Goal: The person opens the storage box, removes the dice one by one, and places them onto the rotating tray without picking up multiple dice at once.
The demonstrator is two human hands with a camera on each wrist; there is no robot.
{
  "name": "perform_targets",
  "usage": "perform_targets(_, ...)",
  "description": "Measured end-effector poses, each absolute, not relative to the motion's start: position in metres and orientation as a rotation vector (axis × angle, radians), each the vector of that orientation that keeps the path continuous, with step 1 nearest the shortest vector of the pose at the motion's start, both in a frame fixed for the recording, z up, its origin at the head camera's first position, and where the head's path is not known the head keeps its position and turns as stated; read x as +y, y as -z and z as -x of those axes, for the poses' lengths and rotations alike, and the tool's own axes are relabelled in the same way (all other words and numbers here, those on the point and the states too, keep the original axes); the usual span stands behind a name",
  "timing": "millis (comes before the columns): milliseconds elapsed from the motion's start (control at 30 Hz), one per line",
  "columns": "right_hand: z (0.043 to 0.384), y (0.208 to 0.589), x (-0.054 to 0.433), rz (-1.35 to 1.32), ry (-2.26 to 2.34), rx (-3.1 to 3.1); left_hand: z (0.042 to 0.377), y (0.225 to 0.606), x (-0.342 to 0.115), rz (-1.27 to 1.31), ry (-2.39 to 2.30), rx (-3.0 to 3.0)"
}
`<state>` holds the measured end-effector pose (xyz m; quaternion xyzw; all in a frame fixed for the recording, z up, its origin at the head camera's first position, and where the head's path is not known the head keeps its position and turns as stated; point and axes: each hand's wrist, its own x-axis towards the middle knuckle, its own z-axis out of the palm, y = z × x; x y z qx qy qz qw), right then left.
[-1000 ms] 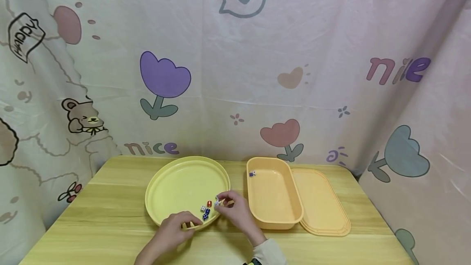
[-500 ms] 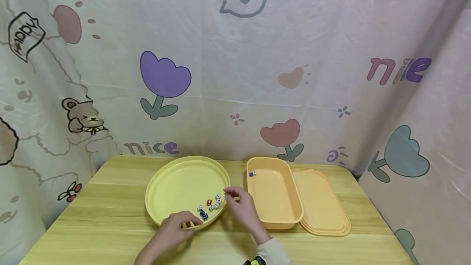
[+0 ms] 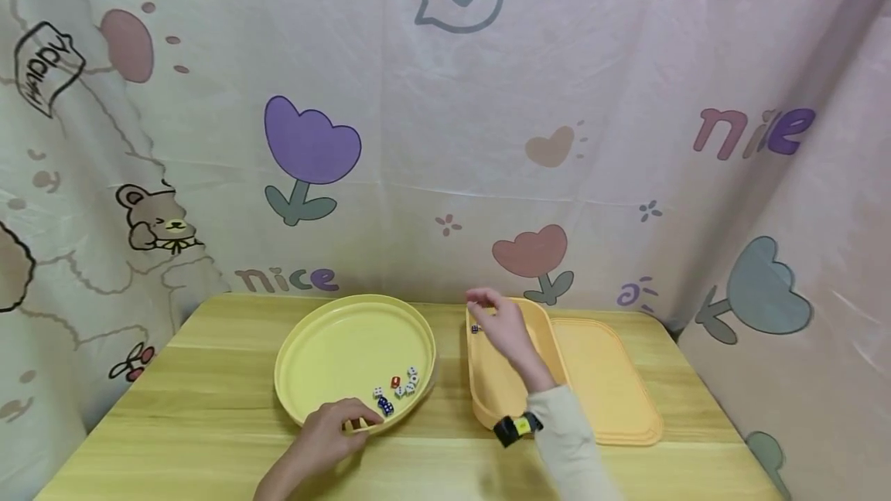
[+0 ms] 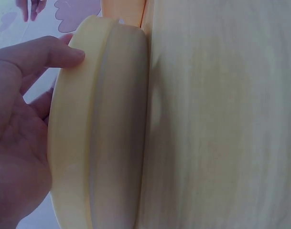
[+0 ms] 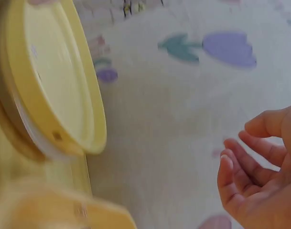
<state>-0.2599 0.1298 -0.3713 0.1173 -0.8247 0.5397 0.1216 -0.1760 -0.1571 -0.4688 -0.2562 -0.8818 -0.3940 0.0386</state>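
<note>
In the head view my left hand (image 3: 332, 433) holds the near rim of a round yellow tray (image 3: 348, 346). The left wrist view shows its thumb on the outside of the tray's wall (image 4: 71, 124), with the fingers behind the rim. Near the tray's front right side lie a red die (image 3: 395, 382), several white dice (image 3: 410, 389) and two dark blue dice (image 3: 387, 408). Over an orange-yellow rectangular box (image 3: 472, 381) hovers my right hand (image 3: 506, 331). Its fingers are loosely bent, with nothing visible between them in the right wrist view.
A blue die (image 3: 475, 328) sits in the box's far left corner, with a white one partly hidden beside it. The flat lid (image 3: 616, 385) lies right of the box on the wooden table (image 3: 174, 408). A printed cloth (image 3: 418, 138) hangs behind.
My right hand has let go of white dice in the tray and moved right and away from me, over the box. The left hand has stayed on the rim.
</note>
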Motion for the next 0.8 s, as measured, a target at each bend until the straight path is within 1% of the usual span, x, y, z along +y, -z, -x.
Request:
perform_targets(100, 0.281, 0.372, 0.143, -0.262, -1.635, -2.424, 0.176, 0.468, -0.158, 0.783, 1.208, -2.713)
perform_targets(200, 0.299, 0.381, 0.155, -0.193, -1.684, -2.454, 0.176, 0.468, -0.157, 0.788, 1.208, -2.712)
perform_targets(367, 0.32, 0.402, 0.168, -0.116, -1.634, -2.513, 0.176, 0.47, -0.156, 0.794, 1.233, -2.702)
perform_targets(500, 0.332, 0.427, 0.173, -0.083, -1.567, -2.574, 0.175, 0.47, -0.157, 0.796, 1.239, -2.696)
perform_targets(633, 0.342, 0.454, 0.176, -0.126, -1.433, -2.657, 0.175, 0.469, -0.158, 0.802, 1.23, -2.679)
perform_targets(800, 0.348, 0.478, 0.176, -0.185, -1.409, -2.665, 0.176, 0.471, -0.157, 0.81, 1.226, -2.664)
